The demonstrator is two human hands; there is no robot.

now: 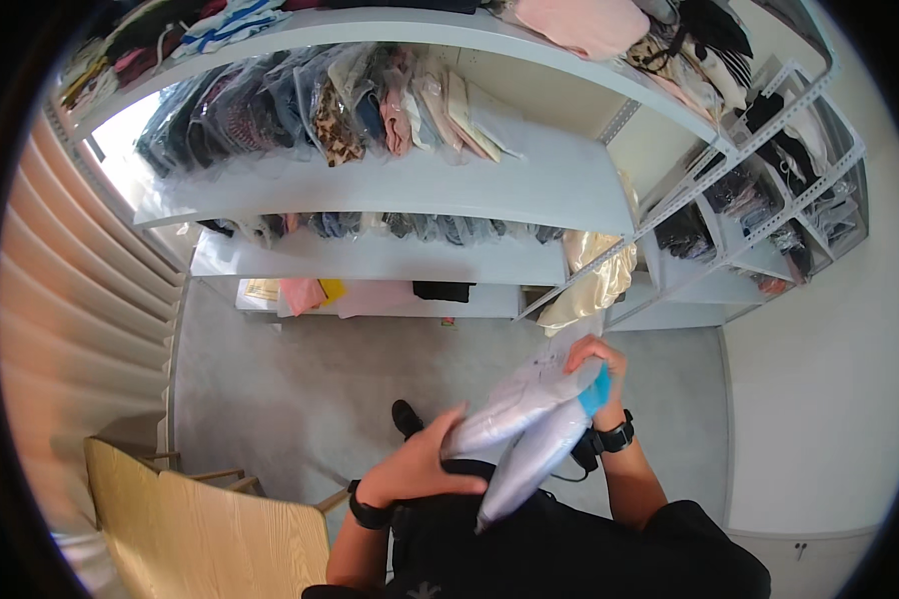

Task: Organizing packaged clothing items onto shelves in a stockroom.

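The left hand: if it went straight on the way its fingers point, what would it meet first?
The left hand would likely first meet the white plastic-wrapped package, right beside it; whether they touch is unclear.

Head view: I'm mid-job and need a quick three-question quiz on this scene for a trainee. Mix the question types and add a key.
1. Multiple choice: which hand is nearer the blue patch on the white bundle?
A) Left
B) Right
C) Both equally

2. True or false: a black band is worn on each wrist.

3. Fill in: the beige curtain hangs on the ____ side of the picture.

Key:
1. B, the right hand
2. True
3. left
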